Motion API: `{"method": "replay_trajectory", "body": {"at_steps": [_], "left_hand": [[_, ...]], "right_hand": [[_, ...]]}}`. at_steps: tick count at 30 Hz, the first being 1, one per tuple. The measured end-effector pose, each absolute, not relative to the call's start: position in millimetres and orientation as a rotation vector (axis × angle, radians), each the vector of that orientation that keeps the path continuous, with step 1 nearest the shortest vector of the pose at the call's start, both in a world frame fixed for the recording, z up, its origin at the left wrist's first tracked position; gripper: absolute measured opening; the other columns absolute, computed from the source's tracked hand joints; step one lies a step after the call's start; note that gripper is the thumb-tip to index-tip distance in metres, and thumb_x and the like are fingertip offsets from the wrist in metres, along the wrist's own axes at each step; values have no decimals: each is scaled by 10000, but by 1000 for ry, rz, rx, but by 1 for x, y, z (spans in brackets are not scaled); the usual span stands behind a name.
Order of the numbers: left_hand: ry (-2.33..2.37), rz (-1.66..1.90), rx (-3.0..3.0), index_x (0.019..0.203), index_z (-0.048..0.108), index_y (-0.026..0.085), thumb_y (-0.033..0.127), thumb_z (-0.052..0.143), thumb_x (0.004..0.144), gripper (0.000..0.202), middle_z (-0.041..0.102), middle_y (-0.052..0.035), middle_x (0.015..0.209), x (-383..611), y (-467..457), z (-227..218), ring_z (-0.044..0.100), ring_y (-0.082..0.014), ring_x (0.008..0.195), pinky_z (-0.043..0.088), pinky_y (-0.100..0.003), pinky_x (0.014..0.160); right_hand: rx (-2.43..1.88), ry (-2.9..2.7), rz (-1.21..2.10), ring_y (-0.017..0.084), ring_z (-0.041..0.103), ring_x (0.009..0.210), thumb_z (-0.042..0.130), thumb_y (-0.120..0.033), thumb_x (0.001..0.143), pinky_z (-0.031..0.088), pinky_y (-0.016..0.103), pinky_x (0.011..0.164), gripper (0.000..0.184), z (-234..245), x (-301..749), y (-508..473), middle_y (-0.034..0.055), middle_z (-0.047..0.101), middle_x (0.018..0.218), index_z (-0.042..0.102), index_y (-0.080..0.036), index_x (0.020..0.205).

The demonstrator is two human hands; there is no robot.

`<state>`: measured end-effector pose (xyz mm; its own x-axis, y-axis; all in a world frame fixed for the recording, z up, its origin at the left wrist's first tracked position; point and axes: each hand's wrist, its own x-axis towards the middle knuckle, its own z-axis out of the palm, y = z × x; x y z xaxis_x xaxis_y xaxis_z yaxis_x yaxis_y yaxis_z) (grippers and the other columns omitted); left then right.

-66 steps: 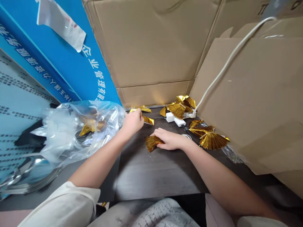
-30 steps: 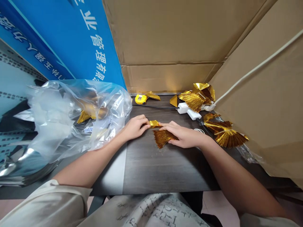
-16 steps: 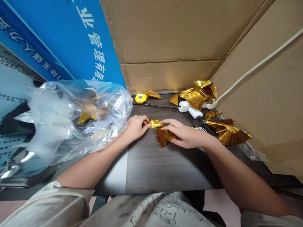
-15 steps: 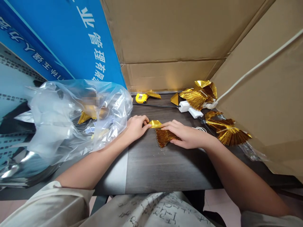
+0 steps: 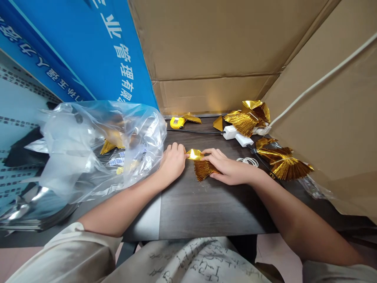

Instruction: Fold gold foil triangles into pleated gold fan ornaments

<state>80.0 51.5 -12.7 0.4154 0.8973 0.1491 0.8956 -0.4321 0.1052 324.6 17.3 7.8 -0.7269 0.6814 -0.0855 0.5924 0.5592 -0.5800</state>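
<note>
A shiny folded piece of gold foil paper [image 5: 194, 154] lies between my two hands on the dark table. My left hand [image 5: 174, 160] is closed, thumb and fingers pinching its left end. The fingertips of my right hand [image 5: 220, 165] grip the right end from above. Below that piece, a fanned stack of gold foil paper [image 5: 203, 169] spreads out, partly covered by my right hand, whose thumb touches it.
On the left stands a clear plastic bag [image 5: 103, 145] with gold pieces inside. Behind are a yellow tape measure [image 5: 177, 122], white plugs [image 5: 235, 134] and tied gold foil bundles [image 5: 284, 161]. A coiled white cord [image 5: 247, 161] lies right; cardboard walls [image 5: 212, 43] enclose the back.
My left hand has rolled over so that its knuckles face up, still at the foil's left end. The gold piece has tilted and catches more light; my right hand has barely moved.
</note>
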Motion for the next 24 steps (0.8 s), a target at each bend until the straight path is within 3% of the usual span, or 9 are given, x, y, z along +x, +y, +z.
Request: {"method": "replay_trajectory", "body": {"at_steps": [4, 6, 8, 11, 15, 20, 24], "left_hand": [[1528, 436, 2474, 967, 577, 167, 232, 615, 963, 76, 672, -71, 913, 80, 54, -14, 610, -240, 854, 442, -347, 732], [1401, 507, 2349, 1044, 580, 179, 200, 655, 941, 130, 681, -28, 868, 81, 56, -13, 622, -216, 857, 459, -333, 770], [1251, 570, 2290, 1073, 601, 183, 185, 676, 929, 162, 677, -8, 849, 81, 59, -11, 621, -188, 845, 469, -314, 798], [1062, 622, 2304, 993, 639, 177, 164, 638, 945, 49, 673, -18, 905, 80, 60, -11, 616, -160, 841, 475, -288, 802], [998, 614, 2347, 934, 659, 174, 138, 595, 953, 76, 679, -36, 942, 80, 61, -12, 625, -175, 907, 481, -307, 846], [970, 625, 2316, 909, 702, 183, 169, 651, 934, 59, 715, -34, 923, 80, 64, -12, 648, -186, 915, 493, -327, 871], [966, 650, 2266, 934, 736, 188, 155, 685, 909, 66, 734, -27, 922, 80, 66, -14, 678, -167, 889, 516, -306, 855]], "right_hand": [[-1151, -2623, 946, 310, 184, 1519, 519, -239, 916, 285, 604, 1238, 462, 8, 322, 16, 179, 195, 1594, 433, -163, 1364], [-1198, -2621, 963, 331, 64, 1562, 520, -257, 922, 253, 615, 1246, 471, 9, 320, 15, 171, 60, 1654, 424, -163, 1374], [-1237, -2622, 962, 346, 36, 1566, 521, -270, 927, 242, 633, 1238, 484, 8, 319, 15, 170, 22, 1669, 413, -172, 1388], [-1290, -2632, 899, 355, 122, 1530, 520, -273, 926, 249, 654, 1219, 490, 7, 318, 13, 190, 137, 1629, 411, -175, 1393], [-1212, -2630, 841, 337, 116, 1532, 508, -259, 929, 268, 624, 1230, 450, 5, 317, 13, 197, 199, 1576, 426, -160, 1360], [-1093, -2634, 844, 281, 426, 1268, 510, -259, 928, 413, 586, 1127, 441, 4, 318, 18, 169, 439, 1373, 437, -164, 1352], [-1103, -2609, 828, 279, 434, 1264, 509, -281, 933, 399, 596, 1137, 557, 0, 319, 18, 165, 442, 1389, 359, -171, 1458]]}}
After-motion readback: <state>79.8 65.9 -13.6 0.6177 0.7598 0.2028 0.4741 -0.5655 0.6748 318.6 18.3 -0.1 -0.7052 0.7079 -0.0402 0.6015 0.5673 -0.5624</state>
